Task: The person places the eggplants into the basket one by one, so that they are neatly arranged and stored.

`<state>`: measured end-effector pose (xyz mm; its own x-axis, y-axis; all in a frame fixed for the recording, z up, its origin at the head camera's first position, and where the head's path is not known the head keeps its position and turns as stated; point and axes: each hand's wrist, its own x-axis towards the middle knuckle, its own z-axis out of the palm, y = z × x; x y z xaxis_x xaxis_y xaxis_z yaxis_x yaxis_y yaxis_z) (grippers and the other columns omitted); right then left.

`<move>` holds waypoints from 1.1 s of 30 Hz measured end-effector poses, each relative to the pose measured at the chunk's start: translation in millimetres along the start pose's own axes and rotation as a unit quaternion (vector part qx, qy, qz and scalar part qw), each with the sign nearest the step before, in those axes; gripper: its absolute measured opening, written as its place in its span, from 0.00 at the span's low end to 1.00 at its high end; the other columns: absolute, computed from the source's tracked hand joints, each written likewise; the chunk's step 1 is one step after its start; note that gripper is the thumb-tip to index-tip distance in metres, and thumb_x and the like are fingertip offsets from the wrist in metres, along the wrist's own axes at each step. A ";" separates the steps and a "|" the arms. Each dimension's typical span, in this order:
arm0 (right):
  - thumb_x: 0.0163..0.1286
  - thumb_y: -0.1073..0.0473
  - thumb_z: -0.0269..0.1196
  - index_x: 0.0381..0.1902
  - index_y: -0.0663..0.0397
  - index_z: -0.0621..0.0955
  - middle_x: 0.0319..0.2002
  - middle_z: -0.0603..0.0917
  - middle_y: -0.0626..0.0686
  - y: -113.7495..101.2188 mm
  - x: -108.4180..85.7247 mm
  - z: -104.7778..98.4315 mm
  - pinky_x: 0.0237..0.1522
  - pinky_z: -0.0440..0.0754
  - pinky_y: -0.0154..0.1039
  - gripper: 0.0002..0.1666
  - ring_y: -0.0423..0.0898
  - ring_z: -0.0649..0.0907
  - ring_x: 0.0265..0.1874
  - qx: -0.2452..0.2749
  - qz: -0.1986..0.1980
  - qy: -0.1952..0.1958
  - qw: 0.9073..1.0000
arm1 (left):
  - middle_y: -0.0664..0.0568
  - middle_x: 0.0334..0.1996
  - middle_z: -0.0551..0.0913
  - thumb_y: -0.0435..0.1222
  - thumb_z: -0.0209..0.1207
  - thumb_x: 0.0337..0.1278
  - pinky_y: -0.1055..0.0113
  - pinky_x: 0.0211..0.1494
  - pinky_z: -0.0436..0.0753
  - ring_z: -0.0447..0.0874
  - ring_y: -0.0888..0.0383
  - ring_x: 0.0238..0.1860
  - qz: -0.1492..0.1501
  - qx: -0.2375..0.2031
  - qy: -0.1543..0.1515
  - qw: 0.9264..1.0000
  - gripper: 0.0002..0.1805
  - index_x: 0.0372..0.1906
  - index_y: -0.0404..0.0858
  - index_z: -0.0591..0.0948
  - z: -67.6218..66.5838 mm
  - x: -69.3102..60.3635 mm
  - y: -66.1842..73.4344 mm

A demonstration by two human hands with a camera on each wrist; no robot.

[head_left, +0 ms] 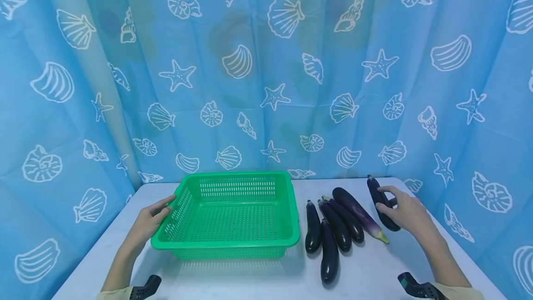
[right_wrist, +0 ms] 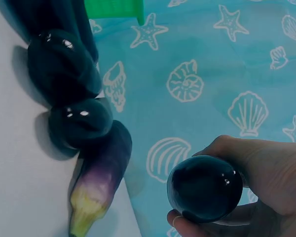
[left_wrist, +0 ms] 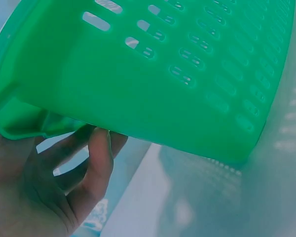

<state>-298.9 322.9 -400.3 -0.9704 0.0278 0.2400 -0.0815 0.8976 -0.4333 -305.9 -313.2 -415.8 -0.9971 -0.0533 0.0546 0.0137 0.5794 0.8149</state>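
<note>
My left hand [head_left: 149,223] grips the left side of a green plastic basket [head_left: 225,244]. Up close in the left wrist view, thumb and fingers of the left hand [left_wrist: 64,182] meet at the edge of the slotted basket wall [left_wrist: 113,84]. Over at the right, my right hand [head_left: 405,209] holds a dark eggplant [head_left: 380,196] between thumb and fingers. That eggplant [right_wrist: 204,187] appears end-on in the right wrist view. Between basket and right hand lie several more eggplants, among them a purple one with a pale yellow-green end [head_left: 360,212] and a dark one nearest the front [head_left: 329,253].
A white table [head_left: 233,284] carries everything. Blue curtain [head_left: 258,73] with white shell and starfish prints stands behind it and along both sides. No eggplants show inside the basket. Dark straps [head_left: 145,287] sit at the wrists.
</note>
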 end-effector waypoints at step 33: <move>0.68 0.50 0.63 0.67 0.57 0.70 0.48 0.80 0.74 -33.4 2.7 -8.7 0.31 0.88 0.50 0.33 0.60 0.86 0.34 0.023 -0.037 0.005 0.999 | 0.36 0.75 0.58 0.49 0.46 0.75 0.35 0.73 0.58 0.53 0.35 0.76 0.001 -0.014 0.000 1.000 0.29 0.75 0.45 0.63 -2.1 0.4 0.0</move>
<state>-296.8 296.9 -377.7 -0.9591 -0.0339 0.2810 -0.1637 0.8762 -0.4533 -306.2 -314.9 -414.6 -0.9971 -0.0513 0.0560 0.0180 0.5563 0.8308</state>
